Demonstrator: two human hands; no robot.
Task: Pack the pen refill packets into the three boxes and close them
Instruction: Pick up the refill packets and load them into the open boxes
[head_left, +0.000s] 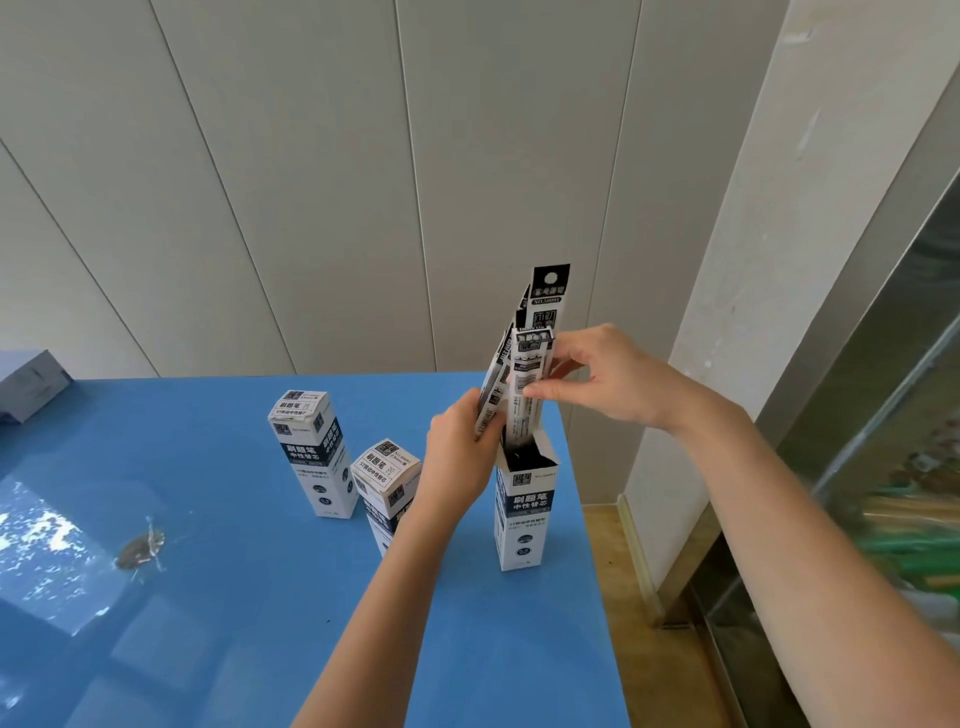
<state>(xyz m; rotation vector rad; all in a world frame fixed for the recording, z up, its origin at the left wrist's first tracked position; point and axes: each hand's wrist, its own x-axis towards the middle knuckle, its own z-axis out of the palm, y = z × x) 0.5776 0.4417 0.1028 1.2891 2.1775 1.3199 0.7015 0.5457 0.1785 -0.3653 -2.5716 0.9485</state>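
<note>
Three boxes stand upright on the blue table (218, 597). They are tall, white and dark, with Chinese writing on them. Two are shut: one (313, 453) stands toward the far edge, and one (387, 486) is nearer, just beside the left arm, which hides its lower part. Their tops show a small "20". The third box (525, 512) stands close to the right edge, near the far right corner. Its top flaps are open.

A bunch of packets (524, 374) sticks up out of the open box. I cannot count them well, but there are several. The tallest one has a black top with a pale dot and "NO.50091" under it. The rest of the print is too small to read.

The left hand (460, 441) is closed around the lower left side of the bunch, just above the box. The right hand (602, 376) pinches the right side of the bunch with thumb and fingers, a bit higher up.

A grey thing (28, 387) lies at the far left edge. A small dark spot (141, 551) sits on the shiny left part of the table.
</note>
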